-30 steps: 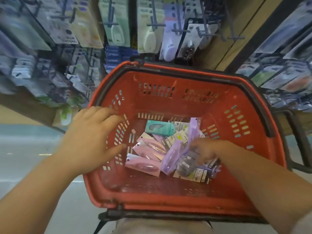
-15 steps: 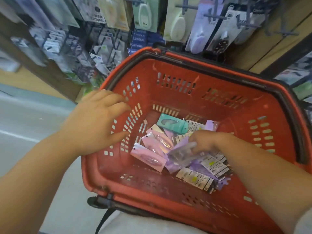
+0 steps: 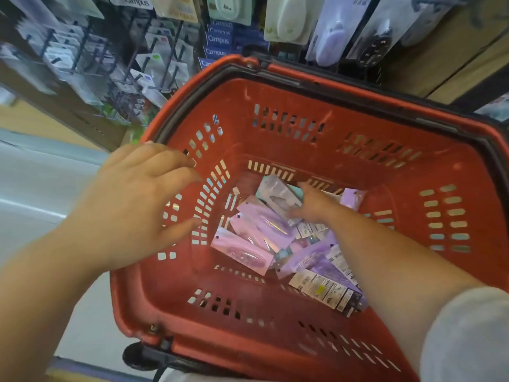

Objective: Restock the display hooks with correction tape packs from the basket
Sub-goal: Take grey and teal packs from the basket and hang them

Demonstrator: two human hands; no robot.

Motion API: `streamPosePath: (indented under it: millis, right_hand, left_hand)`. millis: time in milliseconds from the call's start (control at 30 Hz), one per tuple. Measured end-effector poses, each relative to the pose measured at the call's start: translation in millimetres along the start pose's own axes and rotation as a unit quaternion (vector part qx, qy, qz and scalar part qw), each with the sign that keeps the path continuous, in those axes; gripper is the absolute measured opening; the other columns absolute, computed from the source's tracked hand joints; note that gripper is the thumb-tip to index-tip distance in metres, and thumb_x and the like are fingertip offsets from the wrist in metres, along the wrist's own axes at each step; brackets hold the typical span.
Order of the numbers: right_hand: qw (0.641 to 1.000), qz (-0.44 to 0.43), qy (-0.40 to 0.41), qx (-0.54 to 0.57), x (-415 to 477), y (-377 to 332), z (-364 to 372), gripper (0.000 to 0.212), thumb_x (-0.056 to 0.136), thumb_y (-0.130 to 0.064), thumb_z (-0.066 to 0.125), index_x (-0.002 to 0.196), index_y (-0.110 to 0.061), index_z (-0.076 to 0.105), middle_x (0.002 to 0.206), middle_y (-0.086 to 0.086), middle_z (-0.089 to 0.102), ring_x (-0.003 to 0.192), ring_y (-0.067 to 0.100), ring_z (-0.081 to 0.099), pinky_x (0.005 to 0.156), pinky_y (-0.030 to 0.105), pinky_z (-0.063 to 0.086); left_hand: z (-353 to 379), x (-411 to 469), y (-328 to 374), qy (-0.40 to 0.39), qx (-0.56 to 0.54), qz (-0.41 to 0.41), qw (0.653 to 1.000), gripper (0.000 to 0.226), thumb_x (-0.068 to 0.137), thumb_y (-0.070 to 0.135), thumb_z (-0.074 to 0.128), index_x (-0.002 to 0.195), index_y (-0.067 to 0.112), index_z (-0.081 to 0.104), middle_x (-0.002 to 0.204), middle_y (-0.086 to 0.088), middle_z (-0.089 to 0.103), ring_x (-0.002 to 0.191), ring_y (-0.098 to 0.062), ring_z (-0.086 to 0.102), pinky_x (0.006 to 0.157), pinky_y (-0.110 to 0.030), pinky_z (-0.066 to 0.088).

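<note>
We are in a stationery shop: beyond our red shopping basket (image 3: 358, 111), carded packs (image 3: 286, 17) hang in rows on black display hooks (image 3: 121, 75), and blue Campus notebooks (image 3: 219, 40) are stacked behind its far rim.

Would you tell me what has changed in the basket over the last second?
The right hand let go of the purple pack it was lifting, which now lies loose in the red basket, and moved to the far end onto the teal pack; whether it grips that one is unclear. The left hand stayed at the basket's left rim, fingers spread.
</note>
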State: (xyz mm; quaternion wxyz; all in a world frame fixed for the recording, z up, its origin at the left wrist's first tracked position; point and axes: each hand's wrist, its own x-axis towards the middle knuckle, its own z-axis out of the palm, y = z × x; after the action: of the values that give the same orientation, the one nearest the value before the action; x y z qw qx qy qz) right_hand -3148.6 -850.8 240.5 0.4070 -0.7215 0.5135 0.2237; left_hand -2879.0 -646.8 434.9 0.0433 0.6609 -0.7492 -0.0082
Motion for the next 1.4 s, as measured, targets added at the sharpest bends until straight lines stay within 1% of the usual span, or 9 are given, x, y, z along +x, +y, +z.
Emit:
streamPosePath:
  millis: [67, 200, 367, 533, 600, 800, 1000, 1200, 1400]
  right_hand:
    - [1.0, 0.017, 0.006, 0.022, 5, 3, 8, 0.108, 0.073, -0.043, 0.09, 0.159, -0.017, 0.028, 0.148, 0.009, 0.054, 0.125, 0.029, 0.06, 0.1, 0.04, 0.053]
    - [0.999, 0.03, 0.026, -0.036, 7, 0, 6, 0.07, 0.073, -0.056, 0.086, 0.126, -0.016, 0.061, 0.126, 0.007, 0.068, 0.109, 0.029, 0.065, 0.088, 0.035, 0.052]
    - [0.991, 0.025, 0.063, -0.117, 0, -5, 9, 0.062, 0.072, -0.063, 0.082, 0.11, -0.019, 0.061, 0.118, 0.007, 0.063, 0.111, 0.027, 0.06, 0.076, 0.032, 0.045]
    - [0.987, -0.018, 0.001, -0.159, -2, -15, 23, 0.057, 0.073, -0.065, 0.081, 0.1, -0.017, 0.067, 0.116, 0.004, 0.058, 0.107, 0.023, 0.059, 0.089, 0.034, 0.052]
    - [0.992, -0.02, 0.013, -0.125, -5, -19, 31, 0.062, 0.07, -0.058, 0.086, 0.111, -0.018, 0.065, 0.12, 0.003, 0.06, 0.11, 0.024, 0.059, 0.091, 0.035, 0.052]
    - [1.0, 0.015, 0.025, 0.01, -6, -21, 29, 0.114, 0.054, -0.042, 0.1, 0.15, -0.021, 0.042, 0.139, 0.01, 0.051, 0.121, 0.029, 0.058, 0.101, 0.037, 0.052]
    - [0.997, -0.012, 0.024, 0.072, -19, -25, 31, 0.061, 0.071, -0.035, 0.091, 0.118, -0.019, 0.056, 0.098, 0.0, 0.062, 0.079, 0.017, 0.065, 0.05, 0.026, 0.052]
    - [0.962, -0.06, 0.036, 0.263, -58, -35, 0, 0.036, 0.081, -0.019, 0.084, 0.111, -0.016, 0.064, 0.101, 0.007, 0.072, 0.072, 0.017, 0.072, 0.056, 0.028, 0.055]
    - [0.85, -0.161, 0.058, 0.498, -149, -69, -49, 0.035, 0.091, -0.003, 0.071, 0.12, -0.019, 0.062, 0.113, 0.007, 0.073, 0.09, 0.022, 0.074, 0.072, 0.039, 0.06]
  left_hand:
    - [-1, 0, 0, -0.005, -0.001, -0.003, 1.0, 0.061, 0.081, 0.061, 0.06, 0.118, 0.014, 0.074, 0.123, -0.009, 0.071, 0.115, -0.038, 0.063, 0.098, -0.049, 0.039]
    - [-2, 0, 1, -0.004, -0.004, -0.008, 1.0, 0.061, 0.08, 0.061, 0.06, 0.117, 0.015, 0.075, 0.123, -0.009, 0.071, 0.115, -0.037, 0.063, 0.098, -0.048, 0.039]
    - [-2, 0, 2, 0.0, -0.008, -0.009, 1.0, 0.059, 0.079, 0.06, 0.062, 0.116, 0.015, 0.075, 0.121, -0.008, 0.071, 0.115, -0.037, 0.064, 0.1, -0.049, 0.04]
    - [-1, -1, 1, -0.001, -0.005, -0.006, 1.0, 0.056, 0.078, 0.059, 0.065, 0.114, 0.016, 0.075, 0.119, -0.006, 0.071, 0.114, -0.036, 0.064, 0.098, -0.05, 0.043]
    - [-1, -1, 1, 0.0, -0.004, -0.004, 1.0, 0.056, 0.078, 0.058, 0.067, 0.114, 0.017, 0.074, 0.119, -0.006, 0.071, 0.114, -0.036, 0.064, 0.099, -0.049, 0.042]
    - [0, -2, 1, -0.003, -0.008, -0.008, 1.0, 0.056, 0.077, 0.058, 0.07, 0.115, 0.017, 0.074, 0.12, -0.004, 0.071, 0.115, -0.035, 0.064, 0.1, -0.051, 0.045]
    - [0, -1, 0, 0.013, -0.016, 0.005, 1.0, 0.056, 0.08, 0.061, 0.065, 0.113, 0.017, 0.074, 0.118, -0.003, 0.071, 0.113, -0.034, 0.064, 0.1, -0.049, 0.045]
    - [2, -1, -1, 0.004, -0.008, 0.011, 1.0, 0.059, 0.078, 0.067, 0.059, 0.111, 0.02, 0.073, 0.114, 0.0, 0.071, 0.109, -0.032, 0.065, 0.096, -0.044, 0.041]
    - [-15, 16, 30, 0.045, -0.169, -0.096, 0.98, 0.07, 0.08, 0.071, 0.057, 0.124, 0.018, 0.069, 0.119, 0.001, 0.072, 0.112, -0.024, 0.067, 0.099, -0.042, 0.052]
